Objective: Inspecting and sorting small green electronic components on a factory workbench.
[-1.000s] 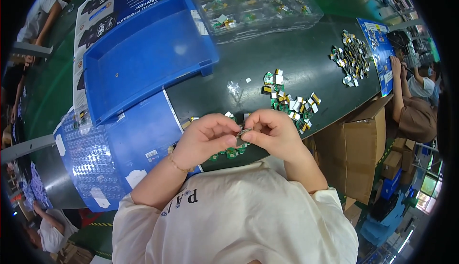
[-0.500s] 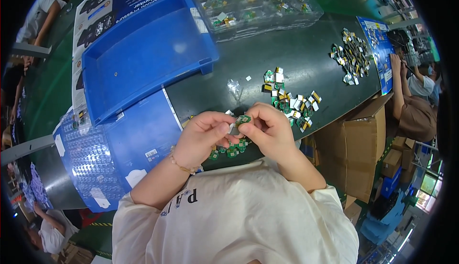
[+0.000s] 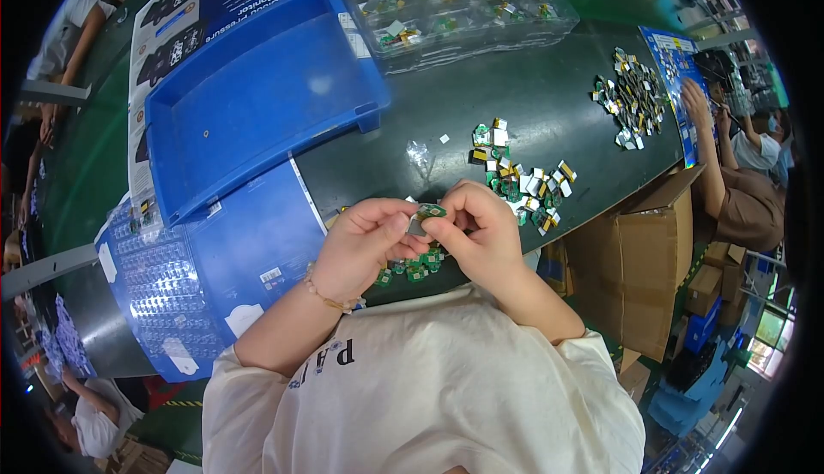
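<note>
Between my two hands is a small green circuit board (image 3: 428, 211) with a greyish flat piece at its lower side. My left hand (image 3: 365, 238) pinches its left side between thumb and fingers. On the other side, the thumb and bent fingers of my right hand (image 3: 477, 229) close on the same board. Below my fingers, partly hidden by them, lies a group of green boards (image 3: 416, 268) at the table's near edge. Just right of my right hand, loose boards with white and yellow parts (image 3: 524, 184) are spread on the dark table (image 3: 378, 163).
An open blue tray (image 3: 257, 114) rests at the left on blue printed sheets. Clear trays of boards (image 3: 455, 11) are stacked at the back. A pile of parts (image 3: 633, 101) lies far right, near a co-worker's hand (image 3: 697, 103). A cardboard box (image 3: 631, 259) stands beside the table.
The board in my fingers has tilted, and its face shows at a flatter angle. My right hand has shifted slightly left. At the far right, the co-worker's hand has moved.
</note>
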Motion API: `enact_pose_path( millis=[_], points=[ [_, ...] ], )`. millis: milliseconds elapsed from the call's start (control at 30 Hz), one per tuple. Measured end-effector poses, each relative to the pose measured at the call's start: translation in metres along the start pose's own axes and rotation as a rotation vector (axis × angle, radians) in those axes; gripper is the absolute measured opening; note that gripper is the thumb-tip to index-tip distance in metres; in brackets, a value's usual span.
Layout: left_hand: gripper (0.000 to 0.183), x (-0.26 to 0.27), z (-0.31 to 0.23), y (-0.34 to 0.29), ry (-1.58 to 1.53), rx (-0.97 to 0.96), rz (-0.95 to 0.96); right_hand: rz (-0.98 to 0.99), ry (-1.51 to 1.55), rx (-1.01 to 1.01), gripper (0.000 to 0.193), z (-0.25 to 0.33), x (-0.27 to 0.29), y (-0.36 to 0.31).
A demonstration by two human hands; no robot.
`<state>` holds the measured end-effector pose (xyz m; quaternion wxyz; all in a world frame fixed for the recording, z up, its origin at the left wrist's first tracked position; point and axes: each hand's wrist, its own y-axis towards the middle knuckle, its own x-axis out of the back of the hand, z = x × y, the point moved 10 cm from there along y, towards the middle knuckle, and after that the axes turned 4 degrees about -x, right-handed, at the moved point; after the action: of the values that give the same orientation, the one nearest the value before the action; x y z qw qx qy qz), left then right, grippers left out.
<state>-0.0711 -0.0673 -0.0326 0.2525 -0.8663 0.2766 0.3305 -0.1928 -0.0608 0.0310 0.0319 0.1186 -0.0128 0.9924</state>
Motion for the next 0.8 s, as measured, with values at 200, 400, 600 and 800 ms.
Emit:
enact_pose_path(
  millis=[200,400,600,800],
  points=[
    [0.023,0.001,0.001,0.000,-0.004,0.010,-0.009,-0.014,-0.038,0.017,0.020,0.006,0.001,0.002],
    [0.023,0.001,0.001,0.000,0.001,0.015,-0.020,-0.037,-0.058,0.047,0.021,0.010,0.002,0.002],
    [0.023,0.002,0.001,-0.001,0.007,0.015,-0.032,-0.035,-0.059,0.047,0.022,0.012,0.002,0.003],
    [0.024,0.000,-0.001,-0.001,0.025,0.012,-0.070,-0.052,-0.102,0.080,0.023,0.012,0.003,0.003]
  ],
)
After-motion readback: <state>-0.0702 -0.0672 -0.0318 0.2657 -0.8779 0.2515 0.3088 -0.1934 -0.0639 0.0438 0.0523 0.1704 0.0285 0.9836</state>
